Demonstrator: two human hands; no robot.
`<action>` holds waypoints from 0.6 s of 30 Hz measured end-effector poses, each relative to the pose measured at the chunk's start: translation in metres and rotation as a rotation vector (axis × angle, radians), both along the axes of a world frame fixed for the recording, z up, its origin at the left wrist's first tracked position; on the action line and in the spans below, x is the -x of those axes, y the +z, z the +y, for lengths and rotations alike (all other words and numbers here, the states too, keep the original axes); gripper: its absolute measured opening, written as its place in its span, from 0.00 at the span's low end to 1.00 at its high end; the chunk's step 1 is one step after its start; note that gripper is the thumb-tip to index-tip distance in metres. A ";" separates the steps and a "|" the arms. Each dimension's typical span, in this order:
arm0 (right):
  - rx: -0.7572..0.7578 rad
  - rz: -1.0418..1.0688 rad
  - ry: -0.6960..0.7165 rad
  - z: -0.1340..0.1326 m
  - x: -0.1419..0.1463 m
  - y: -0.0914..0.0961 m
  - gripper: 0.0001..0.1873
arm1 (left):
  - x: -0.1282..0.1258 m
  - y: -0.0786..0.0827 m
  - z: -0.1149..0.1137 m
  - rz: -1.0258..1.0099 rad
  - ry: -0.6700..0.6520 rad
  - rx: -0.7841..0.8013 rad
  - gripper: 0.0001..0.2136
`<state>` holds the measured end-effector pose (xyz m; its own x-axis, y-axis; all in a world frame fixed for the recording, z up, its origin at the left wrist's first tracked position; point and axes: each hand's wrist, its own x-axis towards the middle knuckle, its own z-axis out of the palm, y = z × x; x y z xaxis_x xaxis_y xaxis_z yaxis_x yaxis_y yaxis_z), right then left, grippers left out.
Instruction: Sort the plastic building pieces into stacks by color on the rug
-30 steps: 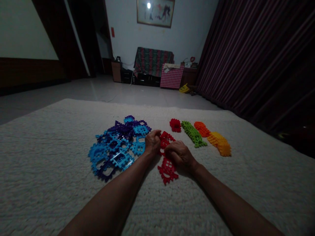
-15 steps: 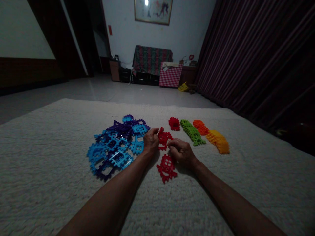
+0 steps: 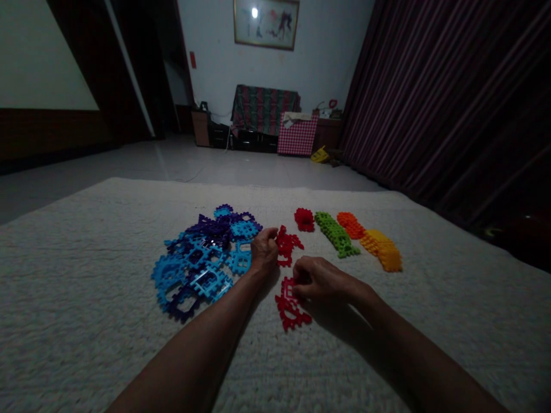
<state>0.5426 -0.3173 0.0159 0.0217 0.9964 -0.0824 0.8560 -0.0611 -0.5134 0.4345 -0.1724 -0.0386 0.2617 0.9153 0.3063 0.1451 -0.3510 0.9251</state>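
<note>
My left hand (image 3: 264,250), its fingers curled, rests against the left side of several red interlocking toy pieces (image 3: 286,245). One red piece stands tilted at its fingertips, and the grip on it is partly hidden. Closer to me, my right hand (image 3: 317,280) pinches the edge of a red window-shaped piece (image 3: 288,288). Another red toothed piece (image 3: 293,314) with an opening lies just below that one. Left of my left hand spreads a loose pile of light blue pieces (image 3: 166,269) and dark purple pieces (image 3: 214,228).
Beyond my hands stands a red stack (image 3: 304,220). To its right lie rows of green (image 3: 334,233), orange (image 3: 350,224) and yellow pieces (image 3: 383,250). All lie on a pale quilted cover (image 3: 107,229). A dark curtain (image 3: 422,103) hangs at the right.
My right hand has moved toward me, from beside the upper red pieces to the red window-shaped piece. My left hand stays at the upper red pieces. The view has tilted slightly up.
</note>
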 end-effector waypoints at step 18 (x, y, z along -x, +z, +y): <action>-0.138 -0.015 -0.027 0.000 0.015 -0.008 0.08 | 0.001 0.006 -0.004 0.026 0.006 -0.009 0.18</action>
